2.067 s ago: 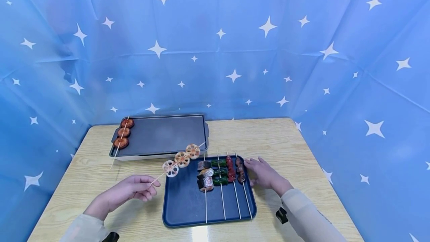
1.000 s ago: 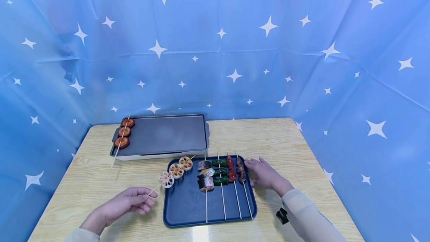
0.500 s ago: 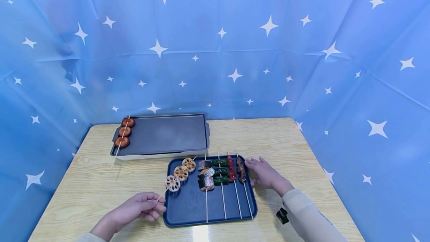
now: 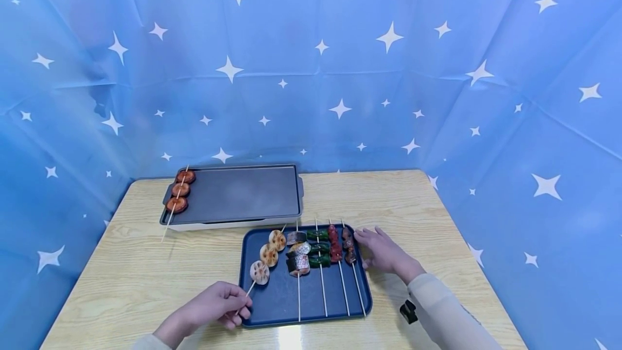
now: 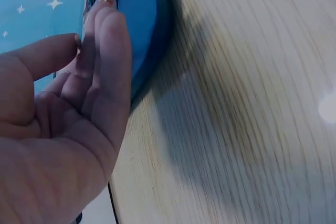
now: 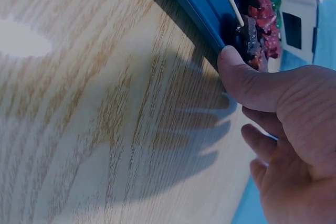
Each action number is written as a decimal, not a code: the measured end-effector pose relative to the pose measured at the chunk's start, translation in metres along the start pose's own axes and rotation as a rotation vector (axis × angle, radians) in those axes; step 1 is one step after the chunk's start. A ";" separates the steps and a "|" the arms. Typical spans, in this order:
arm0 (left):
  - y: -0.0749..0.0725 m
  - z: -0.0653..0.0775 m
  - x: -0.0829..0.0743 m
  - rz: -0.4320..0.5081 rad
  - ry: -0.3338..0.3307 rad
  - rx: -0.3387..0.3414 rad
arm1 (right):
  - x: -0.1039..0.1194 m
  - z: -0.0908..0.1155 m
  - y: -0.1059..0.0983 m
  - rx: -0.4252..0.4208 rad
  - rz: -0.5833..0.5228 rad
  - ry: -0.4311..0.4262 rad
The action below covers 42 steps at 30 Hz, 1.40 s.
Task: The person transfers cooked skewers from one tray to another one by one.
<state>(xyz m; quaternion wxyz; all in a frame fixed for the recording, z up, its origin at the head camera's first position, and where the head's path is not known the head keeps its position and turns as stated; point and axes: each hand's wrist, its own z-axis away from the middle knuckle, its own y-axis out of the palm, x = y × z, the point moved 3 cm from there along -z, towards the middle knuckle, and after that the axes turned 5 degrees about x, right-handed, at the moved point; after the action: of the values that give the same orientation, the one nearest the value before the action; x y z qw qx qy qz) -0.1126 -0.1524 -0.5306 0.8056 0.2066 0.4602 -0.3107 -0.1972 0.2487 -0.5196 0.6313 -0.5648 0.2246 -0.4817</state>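
Observation:
My left hand (image 4: 221,305) pinches the stick end of a lotus root skewer (image 4: 268,254) between thumb and fingers. The three holed slices lie over the left side of a blue tray (image 4: 277,304), slanting up and right. In the left wrist view, the left hand (image 5: 79,87) hides the pinched stick. My right hand (image 4: 384,251) is at the tray's right edge with loosely extended fingers. In the right wrist view, the thumb of the right hand (image 6: 278,114) touches the tray's rim (image 6: 202,22).
The tray also holds a fish skewer (image 4: 298,263), a green pepper skewer (image 4: 318,248), a red meat skewer (image 4: 335,244) and a dark brown skewer (image 4: 348,247). Behind it stands a dark griddle (image 4: 238,193) with a skewer of round brown slices (image 4: 180,190) along its left end.
The left hand has brought the lotus root skewer from over the griddle's front edge down and right onto the tray's left side, turning it steeper. My right hand has stayed at the tray's edge.

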 end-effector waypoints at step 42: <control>0.062 -0.034 0.001 -0.069 0.074 -0.207 | 0.000 0.000 -0.001 0.010 -0.023 0.017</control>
<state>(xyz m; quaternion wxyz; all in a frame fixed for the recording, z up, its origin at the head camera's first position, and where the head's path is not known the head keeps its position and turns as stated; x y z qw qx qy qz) -0.0904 -0.0873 -0.5457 0.7940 0.1178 0.5260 -0.2811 -0.1973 0.2487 -0.5191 0.6267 -0.5599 0.2211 -0.4949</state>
